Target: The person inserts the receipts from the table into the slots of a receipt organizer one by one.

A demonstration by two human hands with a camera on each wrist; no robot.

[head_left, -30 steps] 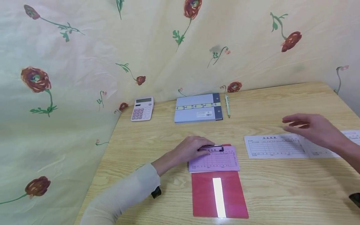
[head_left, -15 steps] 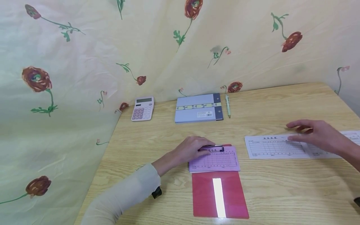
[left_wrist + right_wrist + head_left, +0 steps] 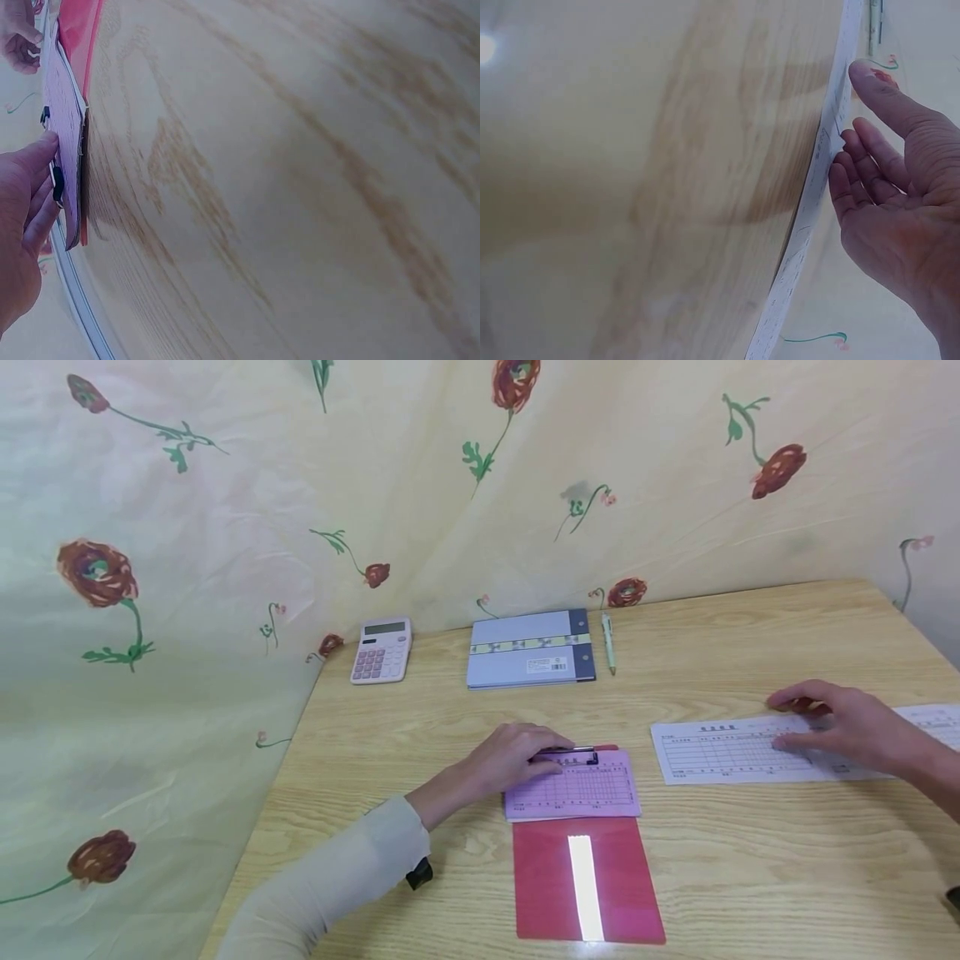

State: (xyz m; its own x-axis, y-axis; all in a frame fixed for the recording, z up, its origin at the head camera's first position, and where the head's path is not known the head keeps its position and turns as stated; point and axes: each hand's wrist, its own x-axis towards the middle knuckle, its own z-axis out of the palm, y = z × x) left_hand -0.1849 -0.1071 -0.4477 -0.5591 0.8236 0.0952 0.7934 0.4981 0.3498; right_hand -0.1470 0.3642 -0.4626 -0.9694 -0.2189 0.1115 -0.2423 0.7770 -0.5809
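Note:
My left hand (image 3: 510, 758) grips the metal clip (image 3: 581, 752) at the top of a red clipboard (image 3: 588, 881), its thumb over the pink form pad (image 3: 573, 789). In the left wrist view, the left hand (image 3: 22, 217) has its thumb on the pink pad (image 3: 66, 112) side and its fingers beyond the clip. My right hand (image 3: 847, 727) is over a long white strip of printed forms (image 3: 720, 752), fingers loosely bent. The right wrist view shows the right hand (image 3: 907, 180) with bent fingertips at the strip (image 3: 821, 157); contact is hard to tell.
A pink-and-white calculator (image 3: 381, 650) lies at the back left of the wooden table (image 3: 420, 718). Right of it are a blue notebook (image 3: 525, 647) and a light green pen (image 3: 608, 643), before a flowered cloth (image 3: 420, 485).
My right hand has come down closer to the white strip and slightly right. The strip has shifted very slightly. My left hand has stayed on the clip.

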